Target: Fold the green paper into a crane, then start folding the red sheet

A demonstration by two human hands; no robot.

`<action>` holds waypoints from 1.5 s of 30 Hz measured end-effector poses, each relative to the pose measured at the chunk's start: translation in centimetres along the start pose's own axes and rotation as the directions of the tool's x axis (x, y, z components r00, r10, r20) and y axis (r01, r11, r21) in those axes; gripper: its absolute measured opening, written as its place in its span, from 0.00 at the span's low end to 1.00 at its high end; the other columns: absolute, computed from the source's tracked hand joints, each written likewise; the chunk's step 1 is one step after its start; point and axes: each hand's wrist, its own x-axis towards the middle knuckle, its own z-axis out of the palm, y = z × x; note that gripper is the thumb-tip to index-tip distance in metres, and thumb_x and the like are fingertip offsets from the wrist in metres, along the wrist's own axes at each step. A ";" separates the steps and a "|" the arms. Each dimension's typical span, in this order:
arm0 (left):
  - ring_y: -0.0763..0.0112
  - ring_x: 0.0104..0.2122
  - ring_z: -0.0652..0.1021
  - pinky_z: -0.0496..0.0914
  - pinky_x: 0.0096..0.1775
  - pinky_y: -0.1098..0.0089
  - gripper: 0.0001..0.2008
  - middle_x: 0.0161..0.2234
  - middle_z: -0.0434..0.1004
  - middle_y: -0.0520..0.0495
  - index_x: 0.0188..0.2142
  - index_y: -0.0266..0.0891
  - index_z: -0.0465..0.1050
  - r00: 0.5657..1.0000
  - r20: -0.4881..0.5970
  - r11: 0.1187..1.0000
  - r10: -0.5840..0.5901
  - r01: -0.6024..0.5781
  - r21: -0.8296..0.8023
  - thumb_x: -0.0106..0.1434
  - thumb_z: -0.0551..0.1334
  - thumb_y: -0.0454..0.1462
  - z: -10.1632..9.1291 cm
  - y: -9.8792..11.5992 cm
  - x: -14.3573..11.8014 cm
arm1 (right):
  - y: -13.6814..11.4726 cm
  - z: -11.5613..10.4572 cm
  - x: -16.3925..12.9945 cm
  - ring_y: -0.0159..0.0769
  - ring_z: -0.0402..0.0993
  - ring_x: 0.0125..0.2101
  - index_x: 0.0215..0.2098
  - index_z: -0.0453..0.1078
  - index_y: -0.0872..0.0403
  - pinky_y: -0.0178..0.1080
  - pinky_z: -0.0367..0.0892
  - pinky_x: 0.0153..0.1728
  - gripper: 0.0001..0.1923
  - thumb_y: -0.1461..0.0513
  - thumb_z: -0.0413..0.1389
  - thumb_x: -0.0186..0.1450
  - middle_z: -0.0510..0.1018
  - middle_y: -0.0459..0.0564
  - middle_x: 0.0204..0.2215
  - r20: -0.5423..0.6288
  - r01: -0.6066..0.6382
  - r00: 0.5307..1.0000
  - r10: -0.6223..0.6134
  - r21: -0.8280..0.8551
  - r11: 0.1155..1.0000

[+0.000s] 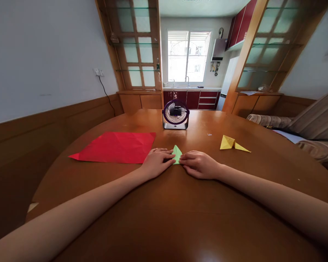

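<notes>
A small folded green paper [176,153] lies on the round wooden table [180,218], its tip pointing away from me. My left hand [156,162] presses on its left side with the fingertips. My right hand [199,164] presses on its right side in the same way. Both hands lie flat on the table, and most of the green paper is hidden under the fingers.
A large creased red paper sheet [116,146] lies to the left of my hands. A folded yellow paper figure [232,143] sits to the right. A small purple desk fan [175,114] stands behind the green paper. A striped sofa [314,123] is at the far right.
</notes>
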 end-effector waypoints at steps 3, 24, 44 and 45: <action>0.58 0.57 0.70 0.60 0.58 0.54 0.17 0.55 0.74 0.52 0.53 0.50 0.74 1.000 -0.003 1.000 0.011 -0.011 0.027 0.67 0.57 0.46 0.1 -0.1 -0.1 | 0.0 -0.3 0.1 0.40 0.74 0.41 0.49 0.73 0.56 0.45 0.70 0.46 0.16 0.64 0.48 0.67 0.77 0.56 0.43 0.072 0.040 0.997 -0.036 -0.051 0.998; 0.62 0.44 0.75 0.66 0.52 0.61 0.14 0.43 0.76 0.45 0.42 0.46 0.79 0.898 0.096 0.902 0.429 -0.431 0.000 0.66 0.55 0.40 -1.8 0.1 -0.8 | 0.0 -0.6 -0.3 0.41 0.73 0.43 0.48 0.73 0.56 0.46 0.70 0.46 0.15 0.62 0.48 0.68 0.75 0.57 0.43 0.038 0.012 0.999 -0.013 0.028 1.000; 0.62 0.51 0.72 0.62 0.56 0.61 0.13 0.51 0.72 0.46 0.44 0.51 0.80 0.938 0.126 0.922 0.324 -0.282 -0.266 0.67 0.58 0.46 -2.0 -1.2 -0.4 | 0.0 -0.5 0.4 0.43 0.67 0.49 0.40 0.70 0.54 0.54 0.57 0.59 0.07 0.63 0.51 0.66 0.72 0.54 0.44 0.076 -0.025 0.997 0.025 -0.005 1.000; 0.62 0.53 0.72 0.62 0.57 0.60 0.13 0.52 0.71 0.46 0.45 0.51 0.79 0.935 0.133 0.921 0.328 -0.285 -0.265 0.67 0.58 0.45 -2.0 -1.4 -0.3 | 0.0 -0.6 0.4 0.43 0.67 0.49 0.40 0.70 0.54 0.53 0.58 0.58 0.07 0.63 0.51 0.66 0.71 0.54 0.45 0.086 -0.035 0.996 0.034 0.005 0.999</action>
